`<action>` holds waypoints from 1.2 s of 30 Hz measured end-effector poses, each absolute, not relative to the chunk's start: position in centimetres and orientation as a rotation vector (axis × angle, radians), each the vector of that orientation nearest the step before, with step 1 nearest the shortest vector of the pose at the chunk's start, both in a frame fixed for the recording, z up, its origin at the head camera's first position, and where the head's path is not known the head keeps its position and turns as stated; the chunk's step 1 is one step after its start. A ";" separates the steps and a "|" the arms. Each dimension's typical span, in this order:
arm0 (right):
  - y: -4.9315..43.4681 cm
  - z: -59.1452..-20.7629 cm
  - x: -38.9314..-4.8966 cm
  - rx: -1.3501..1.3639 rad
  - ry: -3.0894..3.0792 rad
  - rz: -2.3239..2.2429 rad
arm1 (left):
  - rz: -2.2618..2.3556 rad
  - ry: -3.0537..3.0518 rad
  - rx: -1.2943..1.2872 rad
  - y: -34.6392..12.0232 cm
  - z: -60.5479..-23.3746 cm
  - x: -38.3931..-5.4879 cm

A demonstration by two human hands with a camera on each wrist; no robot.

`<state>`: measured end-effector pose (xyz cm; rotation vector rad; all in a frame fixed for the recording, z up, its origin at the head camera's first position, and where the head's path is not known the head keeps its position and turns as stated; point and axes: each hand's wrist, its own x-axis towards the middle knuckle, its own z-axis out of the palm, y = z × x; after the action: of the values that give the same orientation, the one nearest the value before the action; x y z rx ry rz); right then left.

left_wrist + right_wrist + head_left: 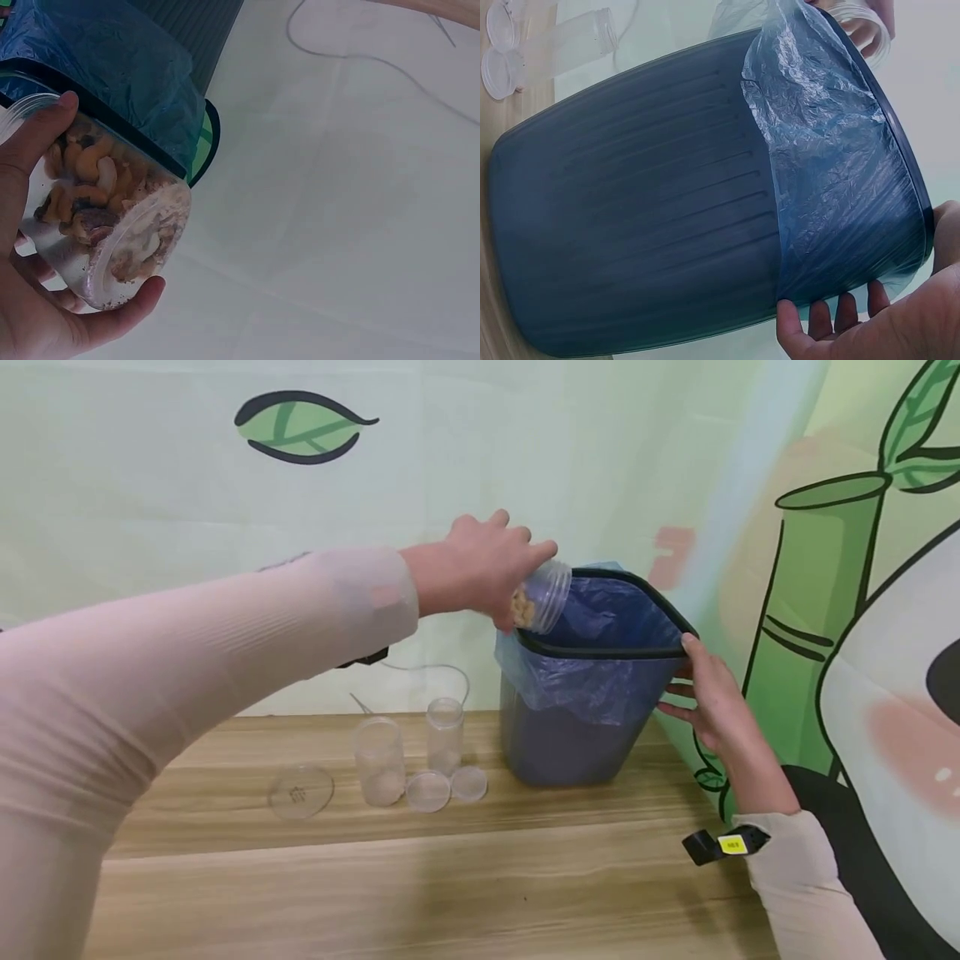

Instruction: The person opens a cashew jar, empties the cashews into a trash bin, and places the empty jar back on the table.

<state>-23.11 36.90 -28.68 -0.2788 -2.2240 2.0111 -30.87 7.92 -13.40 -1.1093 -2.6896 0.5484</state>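
Observation:
My left hand grips a clear plastic jar, tilted with its threaded mouth towards the trash bin. Inside the jar, the left wrist view shows curved tan, cashew-like pieces, some dark bits, and pale crumbs near the base. A blue plastic bag lines the bin and folds over its dark rim. On the bin's right side, my right hand holds the rim, thumb on top and fingers against the outside. The bin leans slightly to the right.
Two clear jars without lids, a wider one and a narrower one, stand left of the bin on the wooden table. Clear lids lie around them. A thin cord runs behind, along the printed backdrop.

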 end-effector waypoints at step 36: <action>36.8 -28.4 -23.1 -0.262 -2.234 2.007 | 0.715 -2.629 -1.056 8.8 -12.1 -30.6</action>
<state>-23.07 36.83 -28.41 -0.2623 -2.2339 2.0070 -30.57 8.79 -12.09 -1.0564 -2.6290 0.7147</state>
